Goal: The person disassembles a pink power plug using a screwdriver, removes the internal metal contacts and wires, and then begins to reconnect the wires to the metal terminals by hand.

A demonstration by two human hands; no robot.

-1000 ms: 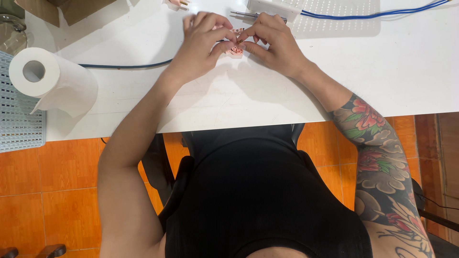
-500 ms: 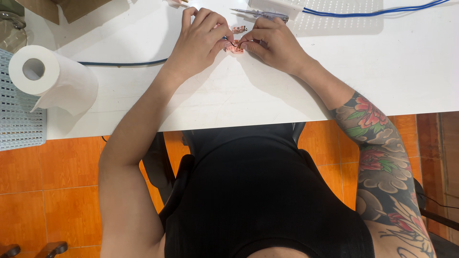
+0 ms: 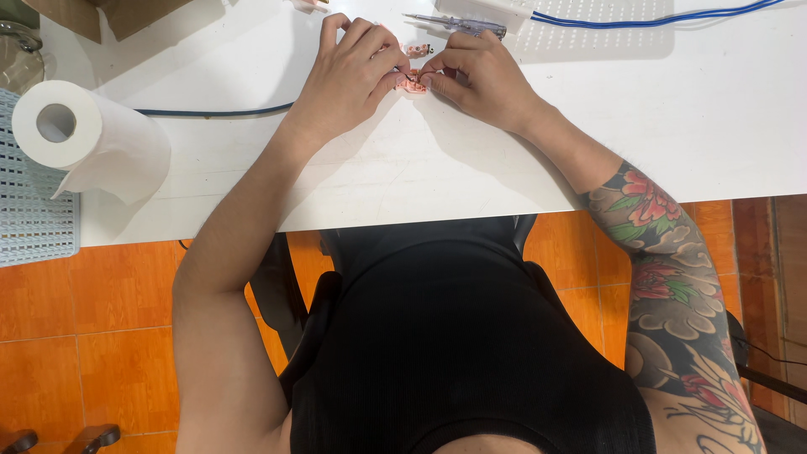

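1. Hands together at the far edge of a white table (image 3: pixel 437 176), fingertips meeting over a small pink part (image 3: pixel 412 82).
2. Left hand (image 3: pixel 349 71) curled, thumb and forefinger pinched on the part's left side; other fingers folded above it.
3. Right hand (image 3: pixel 475 76) mirrored, thumb and forefinger pinched on the part's right side, knuckles raised.
4. Pink part sitting on the table right between the two pinches, only its middle showing (details too small to tell).
5. Second small piece (image 3: pixel 419 50), pale with orange spots, just beyond the fingertips, untouched.
6. Screwdriver (image 3: pixel 458 23) with a clear handle lying just past the right hand, apart from it.
7. Blue cable (image 3: pixel 639 18) running along the far right of the table; another dark blue cable (image 3: pixel 214 111) stretching left from under the left wrist.
8. Paper roll (image 3: pixel 84 134) lying on its side at the table's left end, well apart from the hands, loose sheet hanging off it.
9. Pale perforated mat (image 3: pixel 29 210) under and beside the roll, at the left edge.
10. Orange tile floor (image 3: pixel 92 345) below the near edge of the table.
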